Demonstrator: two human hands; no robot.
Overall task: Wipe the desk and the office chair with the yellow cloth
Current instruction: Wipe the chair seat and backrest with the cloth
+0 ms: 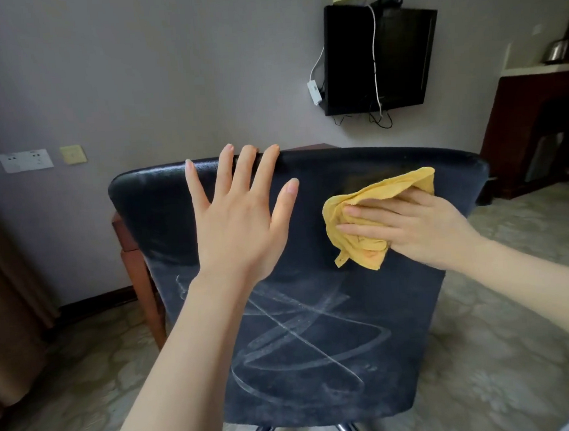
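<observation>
Yellow cloth bunched against the upper right of the office chair back, our right hand pressing it with straight fingers, our left hand spread open on the top edge, wipe streaks lower down, desk beyond, black screen on far wall

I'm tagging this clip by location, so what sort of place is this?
Probably a hotel room: a black flat screen hangs on the grey wall, a reddish-brown wooden desk stands behind the dark blue padded office chair, and pale patterned carpet lies underneath.
</observation>
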